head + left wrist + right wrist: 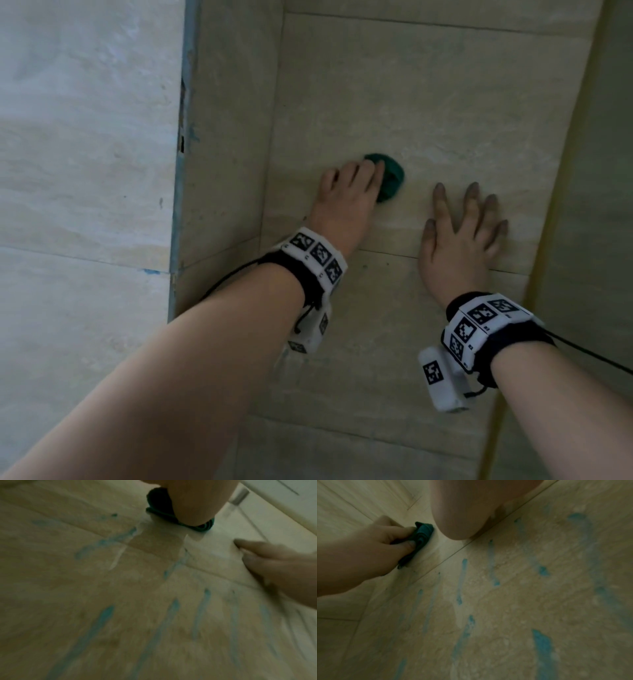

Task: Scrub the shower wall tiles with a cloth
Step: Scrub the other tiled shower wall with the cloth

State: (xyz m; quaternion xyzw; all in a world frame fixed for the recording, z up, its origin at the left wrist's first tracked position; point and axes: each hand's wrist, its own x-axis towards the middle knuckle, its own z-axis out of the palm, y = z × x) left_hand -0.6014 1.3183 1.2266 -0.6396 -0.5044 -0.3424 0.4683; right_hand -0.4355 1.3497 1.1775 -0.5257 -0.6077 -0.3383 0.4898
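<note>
L hand (346,192) grip: fingers and thumb curled round a bunched teal cloth (390,178), pressing it on beige stone-look shower wall tiles (428,113). R hand (462,236) holds nothing, fingers straight and spread, palm flat on wall just beside cloth. Blue streaks (541,646) run down matte tile below grout line (453,553).

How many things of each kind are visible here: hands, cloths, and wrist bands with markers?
Hands: 2, the left hand gripping the cloth, the right hand flat on the tiled wall
Cloths: 1, a green cloth
Wrist bands: 2, left band, right band
Total: 5
</note>
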